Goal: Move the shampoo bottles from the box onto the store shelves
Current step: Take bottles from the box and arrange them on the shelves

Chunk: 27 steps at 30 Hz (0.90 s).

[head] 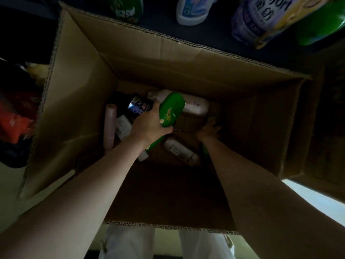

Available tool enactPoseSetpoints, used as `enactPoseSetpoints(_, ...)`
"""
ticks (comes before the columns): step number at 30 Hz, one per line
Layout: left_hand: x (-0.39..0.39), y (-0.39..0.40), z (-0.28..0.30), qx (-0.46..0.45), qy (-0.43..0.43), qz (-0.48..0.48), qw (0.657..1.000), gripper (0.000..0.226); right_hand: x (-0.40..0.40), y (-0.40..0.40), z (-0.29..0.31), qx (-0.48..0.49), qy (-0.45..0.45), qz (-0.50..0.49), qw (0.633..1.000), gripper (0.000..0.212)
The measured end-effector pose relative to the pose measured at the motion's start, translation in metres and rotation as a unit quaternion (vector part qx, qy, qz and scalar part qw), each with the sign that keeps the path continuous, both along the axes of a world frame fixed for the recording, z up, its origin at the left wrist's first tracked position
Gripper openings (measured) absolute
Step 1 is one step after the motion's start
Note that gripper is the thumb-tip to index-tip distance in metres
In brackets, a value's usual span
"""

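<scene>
Deep inside the open cardboard box [78, 101], both hands are down at bottle level. Left hand [149, 126] grips a green shampoo bottle [170, 109] around its middle, thumb across the front; bottle is tilted, its wide end towards the box's far wall, its lower end hidden behind the wrist. Right hand [210, 128] sits low in shadow near the box's right wall, over the box floor; can't tell if its fingers are curled on anything. More bottles lie loose on the box floor: a dark bottle [139, 106] with "CLEAR" lettering just left of the left hand, a white bottle [194, 104] against the far wall behind the green one, a pale pink tube [110, 126] along the left wall, a white-labelled bottle [123, 127] beside it, and another pale bottle [179, 150] lying between the two forearms. Beyond the box's far flap, shelf stock shows: a white jug [194, 10] and a purple-labelled pack [259, 19].
</scene>
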State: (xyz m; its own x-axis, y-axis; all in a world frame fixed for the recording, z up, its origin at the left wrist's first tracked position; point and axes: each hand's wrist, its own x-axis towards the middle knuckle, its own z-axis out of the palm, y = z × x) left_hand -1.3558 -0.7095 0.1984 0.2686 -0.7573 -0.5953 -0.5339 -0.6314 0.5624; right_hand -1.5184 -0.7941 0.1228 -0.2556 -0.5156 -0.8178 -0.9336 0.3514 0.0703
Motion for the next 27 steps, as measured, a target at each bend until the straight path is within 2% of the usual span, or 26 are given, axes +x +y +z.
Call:
enactPoseSetpoints(2, 0.002, 0.0, -0.006, 0.003, -0.014, -0.022, 1.0, 0.061, 0.0, 0.002, -0.019, -0.026, 0.005, -0.051, 0.998, 0.087)
enactPoseSetpoints(5, 0.009, 0.003, -0.015, 0.019, -0.024, -0.018, 0.999, 0.063, -0.003, 0.002, -0.032, -0.071, 0.056, -0.038, 0.995, 0.08)
enactPoseSetpoints(7, 0.017, 0.005, -0.015, 0.035, -0.02, 0.01, 0.999, 0.062, -0.006, 0.002, -0.037, -0.032, 0.034, -0.039, 0.998, 0.084)
enactPoseSetpoints(10, 0.027, 0.008, -0.013, 0.036, -0.015, 0.039, 0.998, 0.062, -0.008, 0.013, -0.051, 0.022, -0.016, -0.122, 0.992, 0.104)
enactPoseSetpoints(11, 0.03, 0.008, -0.013, 0.035, -0.021, 0.039, 0.998, 0.062, -0.007, 0.021, -0.049, 0.026, -0.032, -0.154, 0.987, 0.105)
enactPoseSetpoints(13, 0.035, 0.008, -0.012, 0.04, -0.027, 0.034, 0.998, 0.061, 0.006, 0.036, -0.044, 0.024, -0.126, -0.244, 0.961, 0.085)
enactPoseSetpoints(14, 0.036, 0.008, -0.01, 0.045, -0.024, 0.035, 0.998, 0.06, 0.018, 0.04, -0.034, 0.038, -0.191, -0.275, 0.942, 0.071)
enactPoseSetpoints(15, 0.034, 0.008, -0.005, 0.05, -0.02, 0.039, 0.998, 0.06, 0.029, 0.041, -0.026, 0.041, -0.218, -0.285, 0.932, 0.067)
enactPoseSetpoints(17, 0.03, 0.007, 0.012, 0.053, -0.022, 0.052, 0.997, 0.06, 0.054, 0.032, -0.001, 0.047, -0.164, -0.222, 0.96, 0.078)
enactPoseSetpoints(18, 0.027, 0.005, 0.025, 0.056, -0.025, 0.057, 0.997, 0.061, 0.066, 0.022, 0.023, 0.057, -0.157, -0.163, 0.972, 0.077)
enactPoseSetpoints(20, 0.025, 0.0, 0.059, 0.07, -0.026, 0.061, 0.995, 0.064, 0.087, 0.004, 0.079, 0.091, -0.198, -0.029, 0.976, 0.061)
enactPoseSetpoints(23, 0.039, -0.018, 0.13, 0.083, -0.006, 0.068, 0.994, 0.066, 0.095, -0.023, 0.182, 0.181, -0.179, 0.246, 0.935, 0.07)
enactPoseSetpoints(24, 0.046, -0.024, 0.159, 0.084, 0.017, 0.057, 0.995, 0.064, 0.092, -0.03, 0.221, 0.2, -0.158, 0.299, 0.919, 0.063)
enactPoseSetpoints(25, 0.051, -0.03, 0.189, 0.081, 0.045, 0.037, 0.995, 0.06, 0.088, -0.04, 0.258, 0.222, -0.147, 0.323, 0.908, 0.05)
enactPoseSetpoints(27, 0.058, -0.04, 0.248, 0.072, 0.09, 0.004, 0.993, 0.049, 0.078, -0.056, 0.33, 0.255, -0.139, 0.312, 0.905, 0.039)
